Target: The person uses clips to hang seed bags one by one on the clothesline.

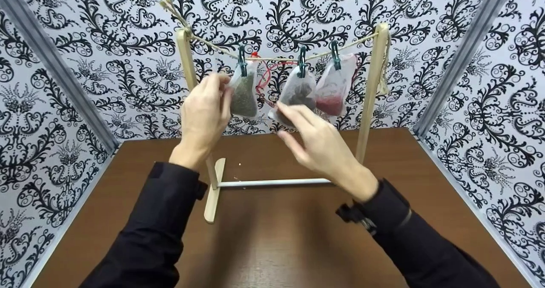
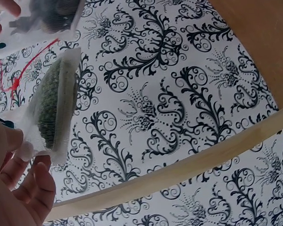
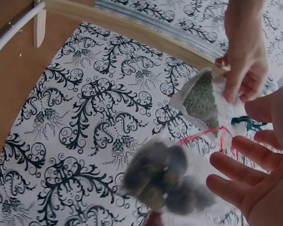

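Note:
My left hand (image 1: 206, 105) is at the left edge of a sheer white pouch (image 1: 245, 98) of green dried herb. Its thumb and fingers pinch the mesh in the left wrist view. My right hand (image 1: 317, 141) is beside the middle pouch (image 3: 155, 174), which holds dark round pieces; its fingers are loosely spread in the right wrist view. A third pouch (image 1: 330, 103), with red contents, hangs at the right. Dark green clothespins (image 1: 302, 62) hold all three pouches on a sagging cord (image 1: 213, 46). Red drawstring (image 1: 266, 75) dangles between the herb pouch and the middle one.
The cord runs between two wooden posts (image 1: 370, 96). A white crossbar (image 1: 272, 182) joins the stand low down, and a wooden foot (image 1: 215, 194) rests on the brown table (image 1: 272, 241). Patterned walls (image 1: 489, 67) enclose the back and sides. Small crumbs lie near the crossbar.

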`<state>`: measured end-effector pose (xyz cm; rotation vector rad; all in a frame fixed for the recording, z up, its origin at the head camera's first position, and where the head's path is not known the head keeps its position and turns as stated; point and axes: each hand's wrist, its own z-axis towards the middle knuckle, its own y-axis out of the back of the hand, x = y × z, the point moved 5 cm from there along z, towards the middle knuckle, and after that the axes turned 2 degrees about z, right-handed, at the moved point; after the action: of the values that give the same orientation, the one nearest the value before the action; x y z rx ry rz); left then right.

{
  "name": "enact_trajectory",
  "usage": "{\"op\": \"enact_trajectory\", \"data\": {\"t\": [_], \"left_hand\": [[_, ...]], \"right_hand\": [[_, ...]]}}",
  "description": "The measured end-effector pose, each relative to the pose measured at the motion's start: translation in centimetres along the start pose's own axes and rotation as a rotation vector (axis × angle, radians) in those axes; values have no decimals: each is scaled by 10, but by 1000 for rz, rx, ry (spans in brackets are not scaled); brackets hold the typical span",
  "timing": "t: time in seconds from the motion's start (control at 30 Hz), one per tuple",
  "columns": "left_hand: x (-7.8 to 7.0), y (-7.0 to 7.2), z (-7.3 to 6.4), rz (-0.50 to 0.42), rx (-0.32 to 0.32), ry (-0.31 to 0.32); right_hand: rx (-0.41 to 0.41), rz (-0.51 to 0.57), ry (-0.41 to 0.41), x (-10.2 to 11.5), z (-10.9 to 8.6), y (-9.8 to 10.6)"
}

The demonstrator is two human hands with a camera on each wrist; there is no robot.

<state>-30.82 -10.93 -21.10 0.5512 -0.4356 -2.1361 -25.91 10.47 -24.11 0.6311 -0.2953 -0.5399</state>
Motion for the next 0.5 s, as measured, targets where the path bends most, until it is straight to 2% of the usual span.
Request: {"op": "enact_trajectory", "data": {"t": [0.2,0.37,0.5], "left_hand": [[10,-5,-19,-18,-17,-15],[19,-4,-38,-35,-34,-3],[26,-3,-57,-35,-48,-3]], "right_hand": [[-23,3,14,-8,-38,10],[-80,0,31,-16,-66,22],[-112,-18,-7,-25,-89,34]]}}
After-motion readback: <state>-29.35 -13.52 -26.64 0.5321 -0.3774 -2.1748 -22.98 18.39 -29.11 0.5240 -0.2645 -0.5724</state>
